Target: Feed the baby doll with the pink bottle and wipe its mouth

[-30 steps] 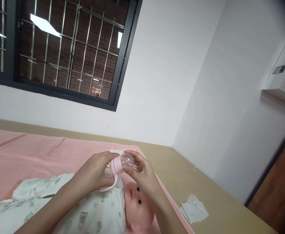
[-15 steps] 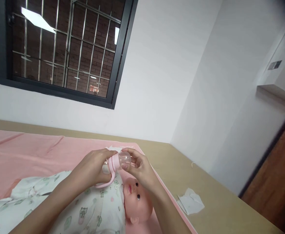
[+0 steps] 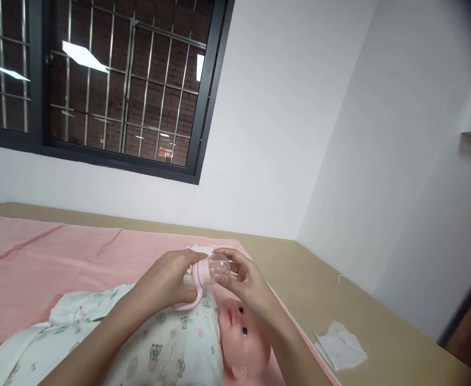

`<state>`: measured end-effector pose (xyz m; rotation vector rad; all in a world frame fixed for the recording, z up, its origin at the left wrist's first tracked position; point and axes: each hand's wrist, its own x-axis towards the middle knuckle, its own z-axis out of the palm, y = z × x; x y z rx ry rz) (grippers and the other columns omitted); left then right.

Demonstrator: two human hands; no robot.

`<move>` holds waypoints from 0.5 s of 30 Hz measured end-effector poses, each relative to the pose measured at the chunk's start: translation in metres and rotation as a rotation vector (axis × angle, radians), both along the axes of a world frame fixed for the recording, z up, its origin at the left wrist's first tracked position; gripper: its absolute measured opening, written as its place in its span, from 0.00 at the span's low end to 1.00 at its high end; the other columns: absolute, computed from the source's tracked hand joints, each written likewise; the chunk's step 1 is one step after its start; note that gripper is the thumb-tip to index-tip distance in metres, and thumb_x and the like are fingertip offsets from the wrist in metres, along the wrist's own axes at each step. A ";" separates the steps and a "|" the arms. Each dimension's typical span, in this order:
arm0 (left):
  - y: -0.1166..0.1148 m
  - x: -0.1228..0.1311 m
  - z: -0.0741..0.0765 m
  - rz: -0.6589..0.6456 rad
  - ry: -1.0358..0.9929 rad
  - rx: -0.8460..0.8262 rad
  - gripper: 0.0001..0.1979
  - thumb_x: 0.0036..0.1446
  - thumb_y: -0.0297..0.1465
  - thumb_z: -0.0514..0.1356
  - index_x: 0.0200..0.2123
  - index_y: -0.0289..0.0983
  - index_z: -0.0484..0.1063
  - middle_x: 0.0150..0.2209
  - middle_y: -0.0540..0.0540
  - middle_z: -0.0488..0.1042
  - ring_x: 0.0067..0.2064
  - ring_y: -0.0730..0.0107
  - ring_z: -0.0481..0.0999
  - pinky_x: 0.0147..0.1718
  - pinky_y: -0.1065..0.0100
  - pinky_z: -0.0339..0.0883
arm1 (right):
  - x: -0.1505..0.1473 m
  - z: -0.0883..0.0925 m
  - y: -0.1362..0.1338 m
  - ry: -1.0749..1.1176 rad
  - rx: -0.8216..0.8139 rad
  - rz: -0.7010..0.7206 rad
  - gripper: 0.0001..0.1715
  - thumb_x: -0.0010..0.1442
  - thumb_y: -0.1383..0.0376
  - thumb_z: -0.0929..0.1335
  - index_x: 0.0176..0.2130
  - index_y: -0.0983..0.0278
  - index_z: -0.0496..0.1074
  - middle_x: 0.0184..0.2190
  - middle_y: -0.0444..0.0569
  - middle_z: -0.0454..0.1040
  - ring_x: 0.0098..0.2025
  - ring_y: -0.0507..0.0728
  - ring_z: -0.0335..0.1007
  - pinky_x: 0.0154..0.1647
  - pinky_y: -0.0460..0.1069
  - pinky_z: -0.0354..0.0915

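Note:
A baby bottle with a pink collar and pink handle lies sideways between my hands, above a baby doll's chest. My left hand is wrapped round the bottle's body. At the other end, my right hand has its thumb and fingers closed on the clear cap, which sits against the pink collar. Below the hands the baby doll lies on its back in white printed clothes. My right forearm covers part of its head.
A pink sheet lies under the doll on a tan surface. A crumpled white tissue lies to the right, and something white sits behind the bottle. A barred window is in the wall behind.
The whole scene has shifted right and slightly down as the head view turned left. Both hands keep the same hold on the bottle and its cap.

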<state>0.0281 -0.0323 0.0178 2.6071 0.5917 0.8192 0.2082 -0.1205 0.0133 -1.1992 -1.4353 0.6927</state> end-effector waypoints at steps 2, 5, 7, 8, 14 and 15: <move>0.001 0.001 0.000 0.029 -0.005 -0.025 0.21 0.39 0.24 0.56 0.40 0.43 0.74 0.39 0.49 0.77 0.38 0.64 0.75 0.31 0.71 0.59 | 0.000 0.000 0.001 0.000 0.037 -0.028 0.30 0.48 0.53 0.76 0.47 0.61 0.69 0.47 0.52 0.72 0.47 0.57 0.70 0.47 0.52 0.68; 0.005 -0.001 0.000 0.113 -0.005 -0.048 0.22 0.40 0.25 0.57 0.42 0.42 0.73 0.38 0.48 0.77 0.37 0.62 0.75 0.29 0.71 0.59 | 0.002 0.003 -0.001 0.045 0.110 -0.096 0.28 0.51 0.52 0.74 0.48 0.60 0.67 0.47 0.51 0.72 0.48 0.57 0.70 0.48 0.52 0.68; 0.011 -0.004 0.000 0.162 -0.013 -0.045 0.22 0.40 0.26 0.56 0.42 0.42 0.73 0.37 0.49 0.77 0.36 0.62 0.75 0.29 0.71 0.58 | 0.010 0.005 -0.002 0.060 0.154 -0.173 0.29 0.52 0.52 0.73 0.49 0.59 0.66 0.47 0.50 0.72 0.50 0.57 0.70 0.51 0.53 0.67; 0.014 -0.006 0.000 0.184 -0.015 -0.048 0.22 0.40 0.27 0.56 0.42 0.42 0.72 0.35 0.49 0.77 0.34 0.62 0.75 0.28 0.71 0.58 | 0.017 0.005 -0.001 0.053 0.170 -0.215 0.29 0.52 0.52 0.73 0.50 0.59 0.66 0.48 0.50 0.72 0.51 0.57 0.69 0.52 0.53 0.67; 0.036 -0.022 0.007 0.375 0.053 -0.069 0.16 0.44 0.30 0.55 0.41 0.42 0.68 0.27 0.52 0.75 0.32 0.60 0.75 0.34 0.67 0.59 | 0.093 -0.029 0.033 -0.123 0.124 -0.529 0.35 0.52 0.55 0.70 0.57 0.63 0.65 0.56 0.56 0.64 0.54 0.61 0.67 0.56 0.58 0.64; 0.041 -0.024 0.007 0.412 0.072 -0.059 0.15 0.45 0.32 0.56 0.40 0.42 0.67 0.27 0.51 0.75 0.34 0.58 0.75 0.37 0.65 0.59 | 0.108 -0.041 0.041 -0.173 0.079 -0.586 0.34 0.52 0.57 0.68 0.57 0.64 0.65 0.56 0.57 0.64 0.54 0.62 0.67 0.56 0.58 0.64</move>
